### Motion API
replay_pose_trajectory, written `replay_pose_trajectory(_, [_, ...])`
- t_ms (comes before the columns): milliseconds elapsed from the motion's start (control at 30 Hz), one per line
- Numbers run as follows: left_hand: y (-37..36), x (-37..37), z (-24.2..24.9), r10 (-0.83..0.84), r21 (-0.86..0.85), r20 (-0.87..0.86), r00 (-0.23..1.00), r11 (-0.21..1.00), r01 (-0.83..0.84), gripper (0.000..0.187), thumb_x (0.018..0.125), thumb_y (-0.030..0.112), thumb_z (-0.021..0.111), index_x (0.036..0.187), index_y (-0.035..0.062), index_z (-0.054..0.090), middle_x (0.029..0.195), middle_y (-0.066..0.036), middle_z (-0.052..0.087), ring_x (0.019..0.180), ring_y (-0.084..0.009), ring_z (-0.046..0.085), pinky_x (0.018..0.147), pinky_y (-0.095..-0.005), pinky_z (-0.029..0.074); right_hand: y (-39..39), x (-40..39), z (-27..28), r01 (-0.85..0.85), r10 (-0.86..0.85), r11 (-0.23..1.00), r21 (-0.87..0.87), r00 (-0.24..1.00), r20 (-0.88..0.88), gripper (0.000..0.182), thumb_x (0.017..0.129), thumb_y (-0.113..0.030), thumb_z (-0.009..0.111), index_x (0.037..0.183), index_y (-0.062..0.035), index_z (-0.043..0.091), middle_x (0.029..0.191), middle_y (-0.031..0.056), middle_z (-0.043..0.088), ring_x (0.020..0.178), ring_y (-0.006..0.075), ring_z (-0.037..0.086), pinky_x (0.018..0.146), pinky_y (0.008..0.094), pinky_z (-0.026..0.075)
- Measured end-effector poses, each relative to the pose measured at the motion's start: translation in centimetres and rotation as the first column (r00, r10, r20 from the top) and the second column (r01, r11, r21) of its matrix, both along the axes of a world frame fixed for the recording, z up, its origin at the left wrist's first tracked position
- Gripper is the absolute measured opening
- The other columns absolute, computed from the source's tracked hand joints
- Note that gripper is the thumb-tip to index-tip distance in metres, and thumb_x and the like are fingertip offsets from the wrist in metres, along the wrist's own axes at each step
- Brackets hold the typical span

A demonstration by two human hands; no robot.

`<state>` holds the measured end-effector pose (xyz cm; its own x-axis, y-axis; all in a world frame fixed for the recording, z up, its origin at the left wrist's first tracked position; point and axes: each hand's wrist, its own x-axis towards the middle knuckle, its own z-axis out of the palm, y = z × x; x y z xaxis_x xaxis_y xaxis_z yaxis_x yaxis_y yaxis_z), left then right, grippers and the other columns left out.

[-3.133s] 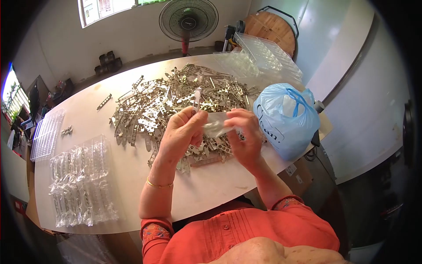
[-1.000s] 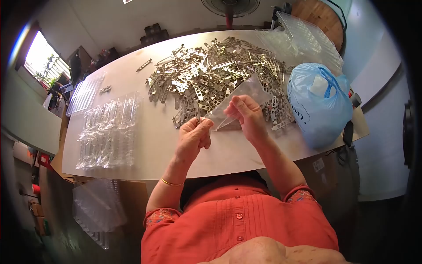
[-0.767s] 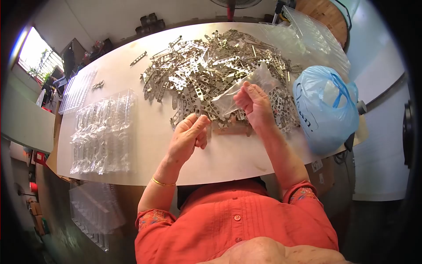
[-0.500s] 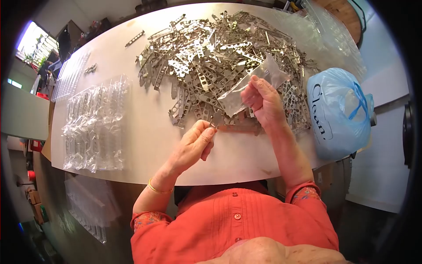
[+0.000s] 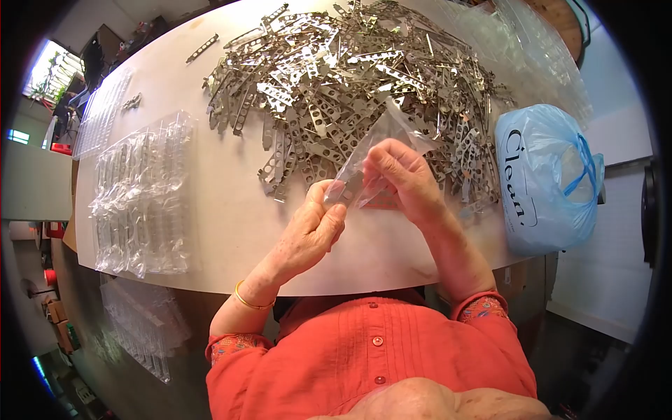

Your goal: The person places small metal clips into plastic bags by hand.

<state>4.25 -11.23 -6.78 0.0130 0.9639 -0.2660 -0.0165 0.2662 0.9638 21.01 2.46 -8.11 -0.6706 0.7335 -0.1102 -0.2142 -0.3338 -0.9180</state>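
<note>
My right hand (image 5: 406, 178) is closed in a pinch on a small clear plastic bag (image 5: 381, 133), which stands up between my two hands. My left hand (image 5: 318, 227) is also closed, thumb against fingers, at the bag's lower left edge. The small metal piece that showed in its fingertips a moment ago is mostly hidden behind the bag and fingers. Just beyond both hands lies a large heap of flat, perforated metal strips (image 5: 329, 105). Under the right hand, a reddish flat object (image 5: 381, 204) partly shows on the table.
On the left of the white table (image 5: 231, 259) lies a clear tray with filled plastic bags (image 5: 143, 196); another clear tray (image 5: 103, 119) is behind it. A blue plastic bag (image 5: 546, 182) stands at the right edge. Clear plastic bags (image 5: 518, 56) lie at the back right.
My right hand has moved left and down, bringing the clear bag to my left fingertips. My left hand stays nearly in place. The view has shifted slightly.
</note>
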Motion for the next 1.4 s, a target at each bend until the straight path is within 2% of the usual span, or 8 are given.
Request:
replay_pose_trajectory(300, [-0.6, 1.0, 0.3, -0.025, 0.042, -0.052, 0.998, 0.999, 0.027, 0.045, 0.107, 0.022, 0.042, 0.145, 0.0005, 0.029, 0.074, 0.001, 0.052, 0.059, -0.0068, 0.047, 0.055, -0.0225, 0.042, -1.0, 0.6, 0.4, -0.404, 0.408, 0.913, -0.056, 0.906, 0.113, 0.021, 0.091, -0.018, 0.076, 0.094, -0.0046, 0.061, 0.071, 0.0043, 0.063, 0.056, 0.0125, 0.063, 0.047, 0.0258, 0.050])
replay_pose_trajectory(533, [-1.1, 1.4, 1.7, -0.011, 0.012, -0.090, 0.996, 1.000, 0.012, 0.082, 0.075, 0.013, 0.055, 0.151, 0.0059, 0.026, 0.103, -0.009, 0.058, 0.081, -0.0147, 0.055, 0.064, -0.0277, 0.045, -1.1, 1.0, 1.0, -0.541, 0.561, 0.827, -0.157, 0.813, 0.153, 0.033, 0.086, -0.017, 0.080, 0.103, -0.0007, 0.058, 0.068, 0.0078, 0.062, 0.050, 0.0159, 0.061, 0.040, 0.0289, 0.049])
replay_pose_trajectory(633, [-1.5, 1.1, 2.3, -0.140, 0.030, 0.051, 0.989, 0.990, 0.138, 0.077, 0.086, 0.015, 0.055, 0.152, 0.0050, 0.016, 0.124, -0.018, 0.051, 0.109, -0.0249, 0.055, 0.097, -0.0400, 0.045, -1.0, 1.2, 1.5, -0.626, 0.637, 0.770, -0.124, 0.744, 0.202, 0.035, 0.083, -0.025, 0.082, 0.095, -0.0005, 0.060, 0.067, 0.0073, 0.062, 0.049, 0.0158, 0.062, 0.040, 0.0285, 0.050])
replay_pose_trajectory(733, [-1.8, 1.6, 2.5, -0.149, 0.031, -0.008, 0.989, 0.988, 0.149, 0.075, 0.098, 0.037, 0.059, 0.151, 0.0060, 0.016, 0.124, -0.018, 0.052, 0.113, -0.0267, 0.056, 0.099, -0.0433, 0.044, -1.0, 1.3, 1.1, -0.689, 0.679, 0.724, -0.047, 0.697, 0.231, 0.032, 0.083, -0.028, 0.082, 0.089, -0.0004, 0.066, 0.065, 0.0070, 0.062, 0.048, 0.0154, 0.062, 0.040, 0.0276, 0.049])
replay_pose_trajectory(867, [-1.7, 3.0, 2.3, -0.007, -0.090, -0.169, 0.986, 0.996, -0.008, 0.047, 0.105, 0.028, 0.047, 0.141, 0.0046, 0.027, 0.112, -0.017, 0.056, 0.104, -0.0254, 0.060, 0.090, -0.0389, 0.049, -1.9, 0.8, 1.9, -0.723, 0.685, 0.689, -0.040, 0.633, 0.360, 0.030, 0.082, -0.027, 0.082, 0.093, -0.0029, 0.069, 0.069, 0.0053, 0.064, 0.049, 0.0126, 0.060, 0.039, 0.0258, 0.047])
replay_pose_trajectory(967, [-1.9, 3.1, 0.1, 0.045, 0.095, -0.049, 0.998, 0.995, -0.041, 0.030, 0.107, 0.022, 0.044, 0.132, 0.0073, 0.035, 0.099, -0.006, 0.054, 0.089, -0.0131, 0.055, 0.072, -0.0285, 0.046, -1.7, 0.8, 1.8, -0.698, 0.655, 0.715, -0.028, 0.655, 0.378, 0.035, 0.082, -0.029, 0.083, 0.101, -0.0039, 0.068, 0.075, 0.0048, 0.066, 0.054, 0.0118, 0.061, 0.044, 0.0253, 0.048])
replay_pose_trajectory(1067, [-2.0, 3.0, 0.4, 0.221, 0.222, -0.270, 0.937, 0.961, -0.163, 0.014, 0.107, 0.018, 0.045, 0.112, 0.0050, 0.044, 0.089, -0.005, 0.054, 0.074, -0.0080, 0.052, 0.066, -0.0281, 0.045, -1.3, 1.4, 1.6, -0.613, 0.569, 0.790, 0.012, 0.739, 0.362, 0.044, 0.081, -0.030, 0.084, 0.111, -0.0048, 0.063, 0.081, 0.0043, 0.067, 0.062, 0.0110, 0.063, 0.051, 0.0248, 0.050])
replay_pose_trajectory(1400, [-2.9, 2.5, -0.2, 0.235, 0.120, -0.213, 0.948, 0.970, -0.213, 0.010, 0.103, 0.014, 0.044, 0.100, 0.0051, 0.044, 0.075, -0.003, 0.053, 0.062, -0.0072, 0.048, 0.056, -0.0267, 0.043, -2.1, 0.6, 0.8, -0.520, 0.519, 0.854, 0.005, 0.853, 0.063, 0.048, 0.088, -0.011, 0.078, 0.128, -0.0021, 0.055, 0.089, 0.0052, 0.066, 0.067, 0.0118, 0.064, 0.054, 0.0268, 0.055])
